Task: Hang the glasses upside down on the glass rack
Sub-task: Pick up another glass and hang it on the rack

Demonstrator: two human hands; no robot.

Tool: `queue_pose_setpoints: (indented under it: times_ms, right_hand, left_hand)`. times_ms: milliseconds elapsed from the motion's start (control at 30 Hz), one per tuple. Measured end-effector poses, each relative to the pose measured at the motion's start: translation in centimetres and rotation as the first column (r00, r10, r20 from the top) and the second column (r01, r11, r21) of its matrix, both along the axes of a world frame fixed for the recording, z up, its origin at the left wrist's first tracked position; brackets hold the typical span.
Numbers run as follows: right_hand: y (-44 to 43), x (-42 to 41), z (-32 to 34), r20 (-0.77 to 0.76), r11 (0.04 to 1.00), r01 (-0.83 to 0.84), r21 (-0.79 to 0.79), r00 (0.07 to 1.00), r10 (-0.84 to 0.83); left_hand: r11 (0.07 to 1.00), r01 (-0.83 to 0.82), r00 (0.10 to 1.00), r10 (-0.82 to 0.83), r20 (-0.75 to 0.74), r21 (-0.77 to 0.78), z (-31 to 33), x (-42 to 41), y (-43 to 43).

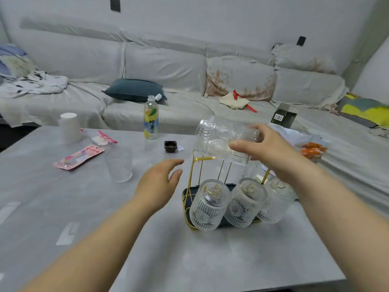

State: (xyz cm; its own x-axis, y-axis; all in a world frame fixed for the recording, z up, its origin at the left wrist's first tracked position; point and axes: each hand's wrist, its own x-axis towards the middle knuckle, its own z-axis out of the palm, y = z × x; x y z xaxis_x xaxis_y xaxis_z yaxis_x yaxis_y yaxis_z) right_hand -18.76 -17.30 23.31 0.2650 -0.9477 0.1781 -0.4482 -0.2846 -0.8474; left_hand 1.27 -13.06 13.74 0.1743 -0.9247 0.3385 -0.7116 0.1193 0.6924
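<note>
A gold wire glass rack [192, 165] on a dark tray stands at the table's middle right. Three ribbed clear glasses hang upside down on its near prongs: left [208, 209], middle [244, 205], right [275, 201]. My right hand [271, 150] grips another ribbed glass [219, 138], tilted on its side above the rack's far prongs. My left hand [160, 182] hovers open just left of the rack, holding nothing. A plain smooth glass [119, 164] stands upright on the table to the left.
On the grey table [88, 207] lie a pink packet [79, 157], a white cup [69, 127], a lemon drink bottle [151, 118] and a small dark dish [170, 146]. A white bag with orange items [311, 149] sits at the right. A sofa runs behind.
</note>
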Motion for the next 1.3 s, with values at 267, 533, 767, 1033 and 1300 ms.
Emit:
queue_pose_setpoints:
  times_ms: [267, 533, 767, 1033, 1300]
  right_hand:
    - [-5.9, -2.4, 2.0, -0.139, 0.968, 0.164, -0.19, 0.971, -0.192]
    - [-11.4, 0.1, 1.1, -0.545, 0.983, -0.037, -0.181, 0.836, -0.068]
    - [-13.3, 1.6, -2.7, -0.69, 0.993, -0.08, 0.082, 0.715, 0.115]
    - [-13.4, 1.7, -3.2, -0.629, 0.944, -0.065, 0.324, 0.73, 0.266]
    - [-13.2, 1.1, -3.6, -0.554, 0.964, 0.009, 0.264, 0.82, 0.145]
  left_hand:
    - [0.994, 0.107, 0.988, -0.109, 0.112, 0.028, 1.0, -3.8, -4.5]
    - [0.997, 0.077, 0.991, -0.077, 0.109, 0.01, -0.3, -3.5, -5.6]
    - [0.995, 0.102, 0.989, -0.103, 0.105, 0.01, -0.5, -3.1, -5.8]
    - [0.993, 0.113, 0.992, -0.111, 0.063, -0.025, -0.8, -3.1, -5.8]
    - [0.992, 0.116, 0.993, -0.115, 0.035, -0.049, -0.8, -3.1, -5.8]
